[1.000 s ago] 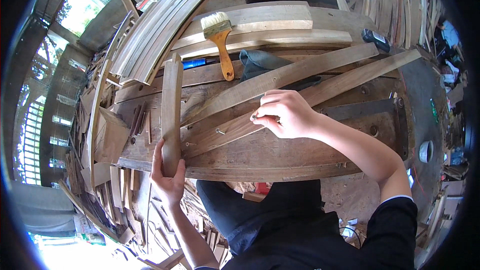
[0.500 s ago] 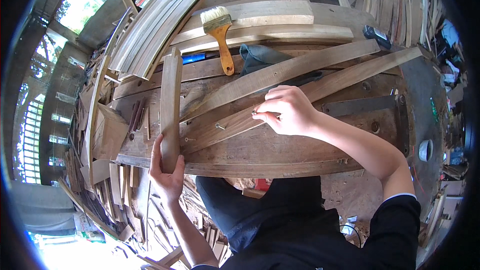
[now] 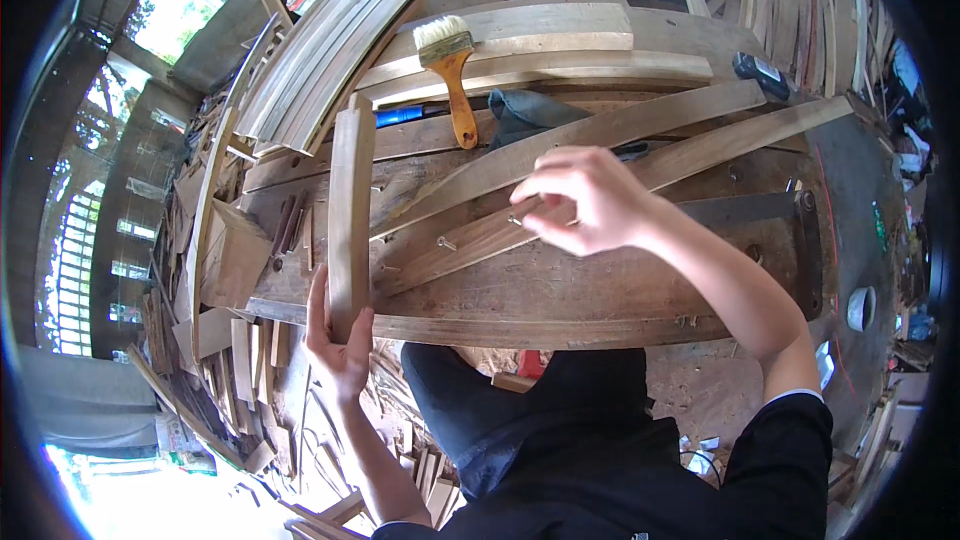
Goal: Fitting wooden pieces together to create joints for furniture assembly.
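Note:
My left hand (image 3: 341, 348) grips the lower end of a short wooden block (image 3: 348, 210), with fingers on its left side and thumb on its right. The block lies lengthwise away from me on the workbench (image 3: 560, 300). My right hand (image 3: 598, 202) hovers over a long wooden strip (image 3: 690, 160), thumb and forefinger apart and nothing visible between them. Just by those fingertips, a screw (image 3: 514, 220) stands in the strip. Farther left along it is another screw (image 3: 446, 243), leaning, and a fainter one (image 3: 390, 269) near its end.
A second strip (image 3: 600, 135) lies beyond. Behind it are a paintbrush (image 3: 455, 80), a blue-handled tool (image 3: 400, 116), a dark cloth (image 3: 525, 115) and a black device (image 3: 758, 72). A metal square (image 3: 805, 240) rests at right; slatted boards (image 3: 340, 50) lean at far left.
My right thumb and forefinger have parted from the screw, which now stands by itself in the strip. The right hand has lifted slightly. My left hand keeps its grip on the block.

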`<state>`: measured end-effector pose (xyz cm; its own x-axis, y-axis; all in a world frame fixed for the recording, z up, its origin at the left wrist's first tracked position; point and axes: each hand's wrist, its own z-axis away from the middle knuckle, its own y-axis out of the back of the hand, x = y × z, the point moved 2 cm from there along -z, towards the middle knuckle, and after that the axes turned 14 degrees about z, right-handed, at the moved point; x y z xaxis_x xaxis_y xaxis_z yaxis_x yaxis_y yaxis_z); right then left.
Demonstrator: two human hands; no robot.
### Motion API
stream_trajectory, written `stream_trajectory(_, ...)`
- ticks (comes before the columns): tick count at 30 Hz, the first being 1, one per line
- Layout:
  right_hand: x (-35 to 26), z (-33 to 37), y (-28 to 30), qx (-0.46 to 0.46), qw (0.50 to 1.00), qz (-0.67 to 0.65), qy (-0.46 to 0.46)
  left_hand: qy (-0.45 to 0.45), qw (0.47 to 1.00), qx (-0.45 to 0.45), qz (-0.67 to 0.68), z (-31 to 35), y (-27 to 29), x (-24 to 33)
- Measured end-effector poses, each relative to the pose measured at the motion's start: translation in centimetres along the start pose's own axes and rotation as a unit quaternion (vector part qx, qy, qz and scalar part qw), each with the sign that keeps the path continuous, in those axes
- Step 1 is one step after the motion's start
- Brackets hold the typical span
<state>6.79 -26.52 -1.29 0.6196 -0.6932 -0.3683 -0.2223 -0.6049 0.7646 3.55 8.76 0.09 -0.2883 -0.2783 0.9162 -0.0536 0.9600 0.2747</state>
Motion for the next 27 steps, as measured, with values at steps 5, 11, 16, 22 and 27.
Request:
stream_trajectory(5, 3.9, 0.4, 2.4, 0.137, 0.974, 0.150, -0.102, 0.017, 0.998, 0.048, 0.042, 3.7, -1.7, 5.9)
stream_trajectory(11, 5.4, 0.9, 2.9, 0.184, 0.920, 0.277, -0.208, 0.009, 0.993, -0.118, -0.003, 6.8, -4.9, 8.2)
stream_trajectory(16, 5.2, 0.7, 2.3, 0.176, 0.909, 0.307, -0.221, 0.089, 0.989, -0.120, -0.009, 8.6, -5.9, 6.7)
stream_trajectory(22, 5.2, 1.0, 2.2, 0.128, 0.911, 0.318, -0.230, 0.046, 0.983, -0.174, -0.040, 8.0, -7.0, 7.2)
stream_trajectory(27, 5.1, 0.8, 2.0, 0.122, 0.910, 0.323, -0.229, 0.051, 0.982, -0.178, -0.043, 7.5, -7.5, 7.3)
